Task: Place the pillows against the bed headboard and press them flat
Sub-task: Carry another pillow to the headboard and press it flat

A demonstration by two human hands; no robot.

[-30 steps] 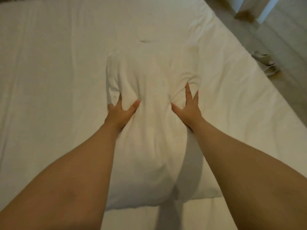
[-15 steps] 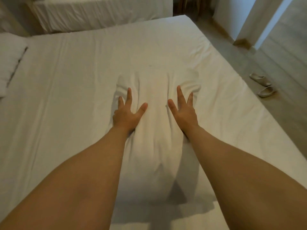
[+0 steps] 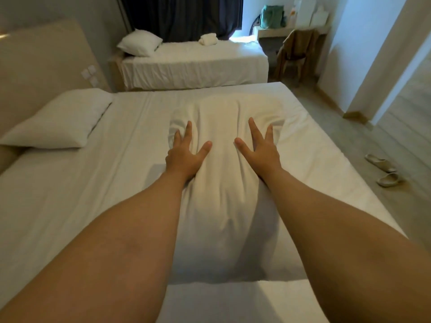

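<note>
A white pillow (image 3: pixel 224 183) lies lengthwise in the middle of the white bed (image 3: pixel 93 187), far from the beige headboard (image 3: pixel 42 73) at the left. My left hand (image 3: pixel 186 152) presses on the pillow's left side with fingers spread. On its right side my right hand (image 3: pixel 261 148) lies flat, fingers also apart. Neither hand grasps the fabric. The pillow bulges between and beyond the hands. A second white pillow (image 3: pixel 58 120) rests against the headboard at the left.
A second bed (image 3: pixel 198 64) with a pillow and a folded towel stands beyond. A chair draped with a brown garment (image 3: pixel 296 52) and a desk are at the back right. Two slippers (image 3: pixel 382 169) lie on the floor to the right.
The view has tilted up, showing the headboard and the far bed. My hands went from gripping the pillow's sides to lying flat on top with fingers spread.
</note>
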